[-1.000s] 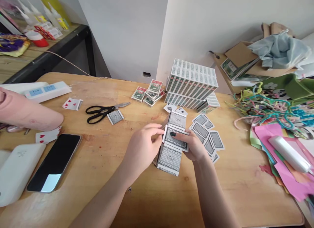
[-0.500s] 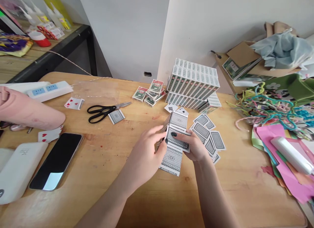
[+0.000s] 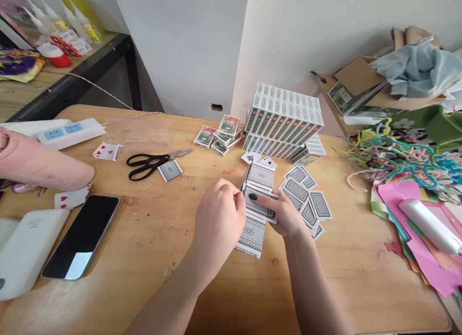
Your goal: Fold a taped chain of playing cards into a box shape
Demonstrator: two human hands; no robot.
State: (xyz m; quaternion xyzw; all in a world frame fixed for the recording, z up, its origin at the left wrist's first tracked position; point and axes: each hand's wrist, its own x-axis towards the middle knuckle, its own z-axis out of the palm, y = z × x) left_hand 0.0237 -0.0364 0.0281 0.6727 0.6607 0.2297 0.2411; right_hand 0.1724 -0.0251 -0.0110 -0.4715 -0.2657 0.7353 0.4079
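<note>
Both hands are close together at the card assembly [image 3: 260, 204], in the middle of the tabletop [image 3: 144, 296], patterned backs facing up. The right hand [image 3: 289, 214] grips its middle section from the right, thumb flat on top and fingers beneath. The left hand [image 3: 219, 219] is curled against its left edge; its fingertips are hidden, so whether they pinch cannot be told.

Loose cards [image 3: 319, 205] lie overlapping just right of the right hand. Two face-up cards [image 3: 250, 157] lie at the assembly's far end. Scissors [image 3: 147, 165] rest on the left, blades partly over a card piece [image 3: 171, 171]. The stacked card boxes [image 3: 283, 116] stand at the far side.

Risks, as judged: uneven pressure from the right thumb could skew the middle card or bend the panels. A push by the left hand at the edge, without matching support, could open or crush the side. A rightward slip could scatter the loose cards.
</note>
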